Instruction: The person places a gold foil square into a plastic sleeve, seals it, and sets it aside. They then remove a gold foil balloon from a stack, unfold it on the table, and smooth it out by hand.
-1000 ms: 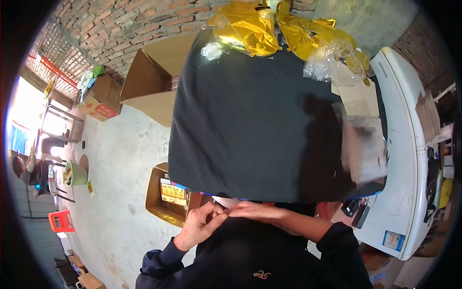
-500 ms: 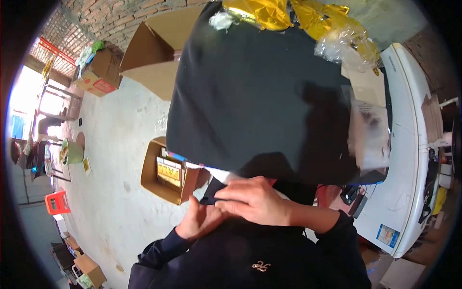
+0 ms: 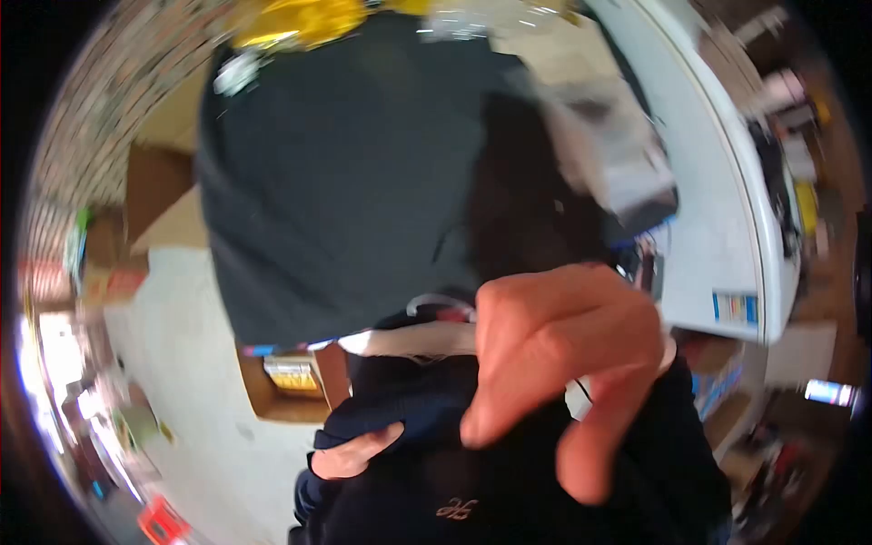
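Observation:
My right hand [image 3: 568, 354] is raised close to the camera, large and blurred. Its thumb and a finger hang down apart, and nothing shows between them. Lower left, my left hand [image 3: 359, 451] is held against a bunch of dark blue cloth [image 3: 400, 420], with its fingers closed at the cloth's lower edge and the thumb hidden. Beyond both hands lies a table draped in black cloth [image 3: 354, 173]. At its near edge are a pale strip [image 3: 413, 341] and a thin white loop [image 3: 431, 300], both partly covered by my right hand.
Below the table's left corner stands an open cardboard box [image 3: 254, 391] with yellow-and-white packets [image 3: 292, 374] inside. Gold foil [image 3: 300, 23] and clear plastic [image 3: 490, 18] lie at the far edge. Plastic bags [image 3: 618, 150] lie on the right, beside a white appliance [image 3: 718, 227].
My hands have come apart. The right one has risen toward the camera, while the left has dropped lower and now holds dark blue cloth. The view has turned and shifted right.

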Motion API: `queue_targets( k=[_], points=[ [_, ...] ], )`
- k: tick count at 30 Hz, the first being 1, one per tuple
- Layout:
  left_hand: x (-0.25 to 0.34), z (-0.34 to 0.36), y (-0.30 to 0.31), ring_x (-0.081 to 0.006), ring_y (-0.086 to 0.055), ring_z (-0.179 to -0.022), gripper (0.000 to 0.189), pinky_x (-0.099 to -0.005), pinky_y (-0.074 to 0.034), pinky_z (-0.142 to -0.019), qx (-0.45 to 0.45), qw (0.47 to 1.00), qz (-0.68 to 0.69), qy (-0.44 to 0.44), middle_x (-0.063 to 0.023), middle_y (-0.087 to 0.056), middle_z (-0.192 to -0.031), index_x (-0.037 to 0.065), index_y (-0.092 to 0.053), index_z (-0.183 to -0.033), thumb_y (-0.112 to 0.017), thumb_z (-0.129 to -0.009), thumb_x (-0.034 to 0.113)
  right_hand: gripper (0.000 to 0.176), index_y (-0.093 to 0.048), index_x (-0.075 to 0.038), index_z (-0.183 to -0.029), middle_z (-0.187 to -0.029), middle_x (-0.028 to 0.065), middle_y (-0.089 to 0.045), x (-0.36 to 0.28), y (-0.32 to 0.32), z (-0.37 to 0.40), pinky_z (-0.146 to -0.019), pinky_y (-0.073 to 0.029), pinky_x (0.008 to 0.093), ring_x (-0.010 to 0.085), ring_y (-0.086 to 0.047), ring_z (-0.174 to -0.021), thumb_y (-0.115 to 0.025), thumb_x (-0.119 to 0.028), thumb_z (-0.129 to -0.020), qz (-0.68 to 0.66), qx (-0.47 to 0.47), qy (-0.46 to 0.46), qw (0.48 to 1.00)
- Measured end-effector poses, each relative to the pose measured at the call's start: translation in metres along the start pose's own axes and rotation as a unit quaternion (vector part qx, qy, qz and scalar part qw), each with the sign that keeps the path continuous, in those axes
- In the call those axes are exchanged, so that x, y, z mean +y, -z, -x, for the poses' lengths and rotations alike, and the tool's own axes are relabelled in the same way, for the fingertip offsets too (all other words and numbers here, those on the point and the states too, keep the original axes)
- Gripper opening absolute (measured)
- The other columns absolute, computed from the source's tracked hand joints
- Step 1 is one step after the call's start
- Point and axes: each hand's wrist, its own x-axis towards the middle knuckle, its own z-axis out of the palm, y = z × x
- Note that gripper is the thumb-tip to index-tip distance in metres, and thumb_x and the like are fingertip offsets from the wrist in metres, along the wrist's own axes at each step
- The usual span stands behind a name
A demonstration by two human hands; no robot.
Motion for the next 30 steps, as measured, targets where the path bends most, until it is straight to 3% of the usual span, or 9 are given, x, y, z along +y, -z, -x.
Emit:
queue_targets(
  k=[2, 5, 10, 12, 16, 19, 21, 25, 30],
  points=[
    [-0.005, -0.011, -0.001, -0.0306, -0.057, -0.132, 0.052, -0.0420, -0.044, -0.111, -0.012, 0.998, -0.057, 0.019, -0.0183, -0.060, -0.141, -0.005, -0.052, -0.146, -0.056, -0.101, 0.021, 0.048, -0.077, 0.000, -0.108, -0.096, 0.0105, -0.074, -0.022, 0.011, 0.001, -0.067, -0.053, 0.0311, 0.0217, -0.066, -0.076, -0.075, -0.046, -0.095, -0.055, -0.001, 0.042, 0.998],
    [-0.015, -0.027, -0.004, -0.0303, -0.057, -0.131, 0.051, -0.0418, -0.045, -0.111, -0.036, 0.990, -0.126, 0.044, -0.0180, -0.060, -0.140, -0.005, -0.052, -0.145, -0.057, -0.101, 0.021, 0.049, -0.075, 0.000, -0.111, -0.099, 0.0113, -0.074, -0.054, 0.013, 0.039, -0.068, -0.054, 0.0319, 0.0223, -0.066, -0.079, -0.075, -0.047, -0.095, -0.029, 0.033, 0.047, 0.998],
    [-0.030, -0.038, -0.009, -0.0300, -0.058, -0.129, 0.050, -0.0415, -0.045, -0.109, -0.067, 0.972, -0.215, 0.071, -0.0175, -0.061, -0.139, -0.005, -0.053, -0.143, -0.058, -0.100, 0.021, 0.052, -0.072, -0.001, -0.116, -0.103, 0.0125, -0.074, -0.103, -0.003, 0.149, -0.070, -0.054, 0.0332, 0.0232, -0.067, -0.082, -0.073, -0.048, -0.095, 0.141, 0.238, -0.086, 0.957],
    [-0.034, -0.043, -0.012, -0.0298, -0.058, -0.128, 0.049, -0.0414, -0.046, -0.109, -0.080, 0.964, -0.239, 0.082, -0.0173, -0.061, -0.138, -0.004, -0.054, -0.143, -0.058, -0.100, 0.021, 0.053, -0.071, -0.001, -0.119, -0.104, 0.0131, -0.073, -0.118, -0.014, 0.203, -0.071, -0.055, 0.0338, 0.0236, -0.068, -0.084, -0.073, -0.049, -0.095, 0.227, 0.361, -0.191, 0.884],
    [-0.038, -0.059, -0.023, -0.0295, -0.059, -0.127, 0.048, -0.0412, -0.046, -0.108, -0.111, 0.949, -0.279, 0.095, -0.0170, -0.062, -0.137, -0.004, -0.054, -0.141, -0.059, -0.100, 0.021, 0.056, -0.068, -0.002, -0.123, -0.107, 0.0141, -0.073, -0.134, -0.030, 0.323, -0.073, -0.055, 0.0348, 0.0243, -0.069, -0.087, -0.072, -0.051, -0.095, 0.324, 0.589, -0.385, 0.632],
    [-0.039, -0.065, -0.030, -0.0293, -0.059, -0.126, 0.048, -0.0411, -0.047, -0.107, -0.132, 0.938, -0.306, 0.097, -0.0167, -0.062, -0.135, -0.004, -0.055, -0.140, -0.059, -0.100, 0.021, 0.059, -0.066, -0.002, -0.126, -0.109, 0.0148, -0.073, -0.131, -0.037, 0.418, -0.074, -0.056, 0.0356, 0.0248, -0.069, -0.089, -0.071, -0.052, -0.095, 0.345, 0.670, -0.459, 0.471],
    [-0.040, -0.068, -0.034, -0.0291, -0.059, -0.125, 0.047, -0.0409, -0.047, -0.107, -0.146, 0.930, -0.322, 0.099, -0.0165, -0.062, -0.135, -0.004, -0.055, -0.140, -0.060, -0.100, 0.021, 0.060, -0.065, -0.002, -0.128, -0.111, 0.0153, -0.073, -0.123, -0.038, 0.470, -0.075, -0.056, 0.0361, 0.0252, -0.070, -0.090, -0.071, -0.052, -0.095, 0.349, 0.690, -0.497, 0.394],
    [-0.039, -0.072, -0.038, -0.0288, -0.060, -0.124, 0.046, -0.0407, -0.047, -0.106, -0.155, 0.919, -0.348, 0.100, -0.0161, -0.063, -0.133, -0.003, -0.056, -0.139, -0.061, -0.100, 0.021, 0.063, -0.062, -0.003, -0.132, -0.114, 0.0163, -0.072, -0.101, -0.032, 0.539, -0.077, -0.057, 0.0372, 0.0259, -0.070, -0.093, -0.070, -0.054, -0.095, 0.353, 0.684, -0.559, 0.308],
    [-0.032, -0.074, -0.037, -0.0285, -0.060, -0.122, 0.045, -0.0404, -0.048, -0.104, -0.160, 0.909, -0.372, 0.096, -0.0156, -0.064, -0.132, -0.003, -0.057, -0.137, -0.061, -0.099, 0.021, 0.068, -0.059, -0.003, -0.137, -0.118, 0.0176, -0.072, -0.076, -0.019, 0.588, -0.079, -0.057, 0.0385, 0.0268, -0.072, -0.097, -0.069, -0.055, -0.095, 0.358, 0.635, -0.628, 0.272]
  ],
)
